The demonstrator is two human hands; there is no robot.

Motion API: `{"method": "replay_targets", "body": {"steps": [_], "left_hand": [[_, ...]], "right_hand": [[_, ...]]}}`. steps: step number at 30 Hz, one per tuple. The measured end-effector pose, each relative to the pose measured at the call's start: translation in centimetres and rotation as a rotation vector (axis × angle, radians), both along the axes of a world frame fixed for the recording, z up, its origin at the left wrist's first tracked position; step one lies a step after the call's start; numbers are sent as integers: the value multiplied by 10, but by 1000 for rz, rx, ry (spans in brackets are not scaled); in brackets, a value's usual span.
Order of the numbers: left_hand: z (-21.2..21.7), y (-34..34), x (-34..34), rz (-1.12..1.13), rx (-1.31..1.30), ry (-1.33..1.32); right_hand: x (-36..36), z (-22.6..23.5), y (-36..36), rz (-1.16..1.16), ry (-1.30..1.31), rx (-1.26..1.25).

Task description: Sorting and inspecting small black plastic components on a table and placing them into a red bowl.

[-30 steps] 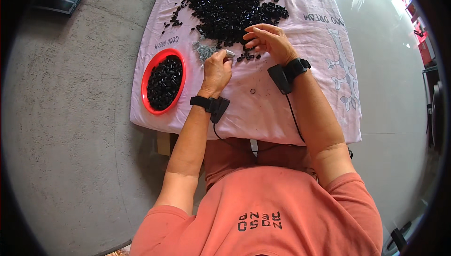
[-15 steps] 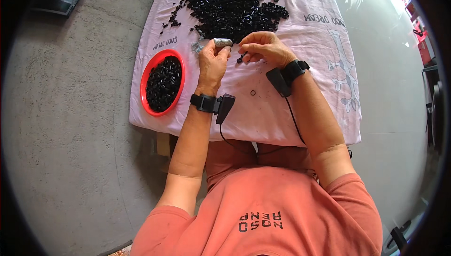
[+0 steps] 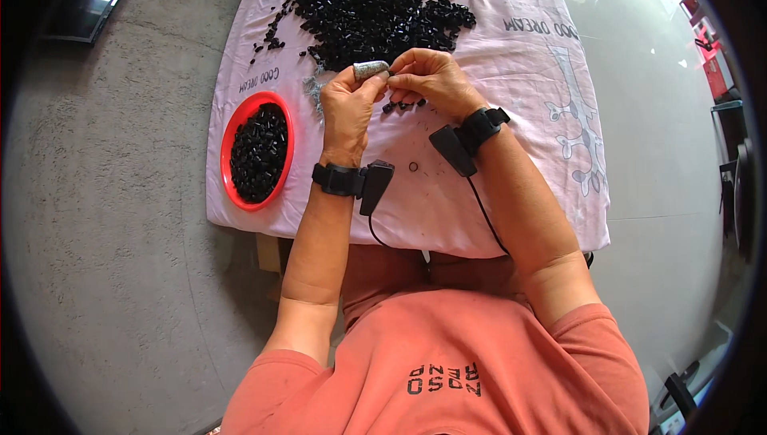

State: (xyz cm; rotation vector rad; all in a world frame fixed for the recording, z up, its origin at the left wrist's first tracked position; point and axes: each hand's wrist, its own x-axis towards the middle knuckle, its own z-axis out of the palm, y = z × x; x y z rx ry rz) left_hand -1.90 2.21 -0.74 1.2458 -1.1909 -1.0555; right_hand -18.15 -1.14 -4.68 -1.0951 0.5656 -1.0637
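Over the cloth, just below the large pile of small shiny black pieces (image 3: 363,7), my two hands meet fingertip to fingertip. My left hand (image 3: 346,111) is closed in a pinch, with a grey sleeve-like cover (image 3: 370,70) around its index finger. My right hand (image 3: 439,83) pinches against the left fingertips, its fingers curled. A dark speck shows where they meet, too small to name. Several loose black pieces (image 3: 397,106) lie beneath the right fingers. Pale grey-blue scraps (image 3: 312,93) lie beside the left hand.
A red bowl (image 3: 290,143) full of black pieces stands on the left of the pink cloth-covered table (image 3: 511,179). A small dark ring (image 3: 413,166) lies between my forearms. Black devices are strapped to both wrists, with cables trailing toward me. Grey floor (image 3: 120,195) surrounds the table.
My right hand has come left to meet the left fingertips; before, a gap was between them. The loose black pieces now show more plainly below. The whole view has shifted slightly.
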Motion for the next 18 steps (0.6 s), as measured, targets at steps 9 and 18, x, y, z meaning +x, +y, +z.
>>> {"method": "replay_targets", "body": {"steps": [9, 18], "left_hand": [[9, 1, 36, 32, -72, -617], [-10, 7, 41, 30, -48, -1027]], "right_hand": [[9, -1, -2, 8, -11, 48], [7, -2, -5, -12, -37, 58]]}}
